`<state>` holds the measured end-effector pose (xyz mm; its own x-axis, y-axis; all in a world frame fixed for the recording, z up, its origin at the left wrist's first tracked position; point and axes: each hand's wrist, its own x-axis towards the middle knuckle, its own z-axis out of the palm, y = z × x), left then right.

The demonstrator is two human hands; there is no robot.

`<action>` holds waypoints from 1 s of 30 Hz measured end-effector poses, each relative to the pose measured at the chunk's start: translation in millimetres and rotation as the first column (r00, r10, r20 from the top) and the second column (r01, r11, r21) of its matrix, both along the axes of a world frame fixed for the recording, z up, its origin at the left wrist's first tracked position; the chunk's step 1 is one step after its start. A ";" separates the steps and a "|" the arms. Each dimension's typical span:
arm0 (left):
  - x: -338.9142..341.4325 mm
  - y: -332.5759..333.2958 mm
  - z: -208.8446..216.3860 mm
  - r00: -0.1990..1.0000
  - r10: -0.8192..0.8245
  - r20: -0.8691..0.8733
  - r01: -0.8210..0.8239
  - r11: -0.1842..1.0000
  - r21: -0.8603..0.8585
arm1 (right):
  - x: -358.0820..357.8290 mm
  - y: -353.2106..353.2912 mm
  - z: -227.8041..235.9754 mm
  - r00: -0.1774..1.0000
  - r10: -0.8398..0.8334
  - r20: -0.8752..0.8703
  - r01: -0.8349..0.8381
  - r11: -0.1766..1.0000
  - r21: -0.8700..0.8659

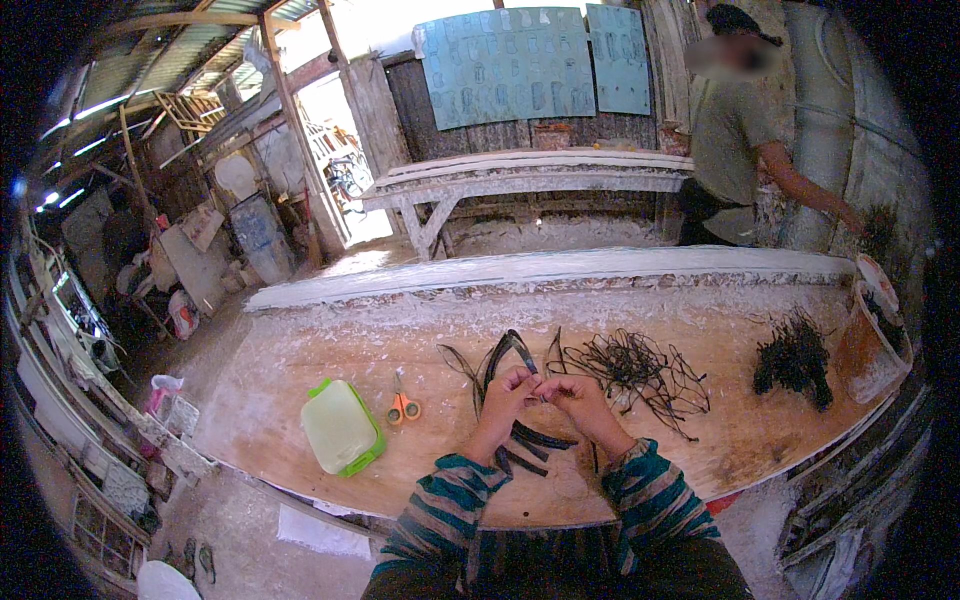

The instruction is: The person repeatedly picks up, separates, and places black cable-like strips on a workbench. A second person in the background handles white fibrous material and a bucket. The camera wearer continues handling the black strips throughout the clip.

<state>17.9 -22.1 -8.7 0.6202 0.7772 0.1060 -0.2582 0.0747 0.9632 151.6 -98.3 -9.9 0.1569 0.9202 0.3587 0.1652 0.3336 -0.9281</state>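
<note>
My left hand [505, 395] and my right hand [582, 402] meet over the wooden table, fingertips pinched close together. A looped black strip [517, 345] runs down into the fingers of my left hand, which is closed on it. My right hand is closed as well, but whatever lies between its fingertips is too small to make out. More flat black strips [540, 437] lie under and beside my wrists. Just right of my hands spreads a tangle of thin black cords [635, 365]. To the left are orange-handled scissors [403, 408] and a lidded container with green clips [343, 427].
A bundle of black strands [793, 358] lies at the table's right, beside a stained bucket [875, 340]. A whitish raised board [560, 272] borders the table's far side. Behind it stand a long bench [530, 178] and another person [735, 130] with one arm stretched right.
</note>
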 end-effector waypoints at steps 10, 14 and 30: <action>-0.5 3.4 -0.9 0.995 -0.009 0.099 0.017 0.997 -0.076 | -4.1 -3.8 5.0 1.000 -0.013 0.013 0.013 1.000 0.010; 0.6 7.0 -7.1 0.998 0.007 0.056 -0.002 0.997 -0.081 | -1.3 1.4 -6.7 0.987 -0.136 -0.082 0.135 0.991 -0.021; 1.1 1.8 -7.0 0.999 0.046 -0.028 -0.046 0.999 -0.001 | 4.1 5.2 -7.0 0.950 -0.140 -0.279 0.131 0.990 -0.051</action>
